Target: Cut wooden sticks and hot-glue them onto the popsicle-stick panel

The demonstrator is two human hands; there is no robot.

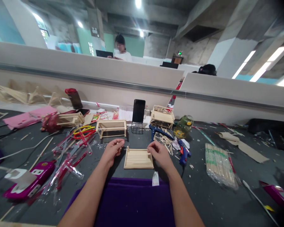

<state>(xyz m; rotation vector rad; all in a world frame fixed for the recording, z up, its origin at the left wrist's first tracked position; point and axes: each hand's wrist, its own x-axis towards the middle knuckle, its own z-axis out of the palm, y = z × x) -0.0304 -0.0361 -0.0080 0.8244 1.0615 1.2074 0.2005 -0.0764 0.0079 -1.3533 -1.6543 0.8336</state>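
Note:
A small panel of pale wooden sticks [138,159] lies on the dark table in front of me. One short stick post [128,148] stands at its back left corner. My right hand [159,153] is pinched at the back right corner, and its fingers hide whatever they hold there. Left of the panel, apart from it, my left hand [113,152] hovers with thumb and fingers closed together; anything between them is too small to make out. Behind it stands a little stick-built frame [111,125], and a similar stick-built model [162,116] sits further right.
A blue glue gun [184,154], loose sticks [165,140] and a green bottle [183,126] lie right. Bagged sticks [220,164] are beyond. A phone [138,112] stands behind. Plastic wrappers [68,167], scissors and a purple power strip [30,181] crowd the left. A person [123,52] sits behind the partition.

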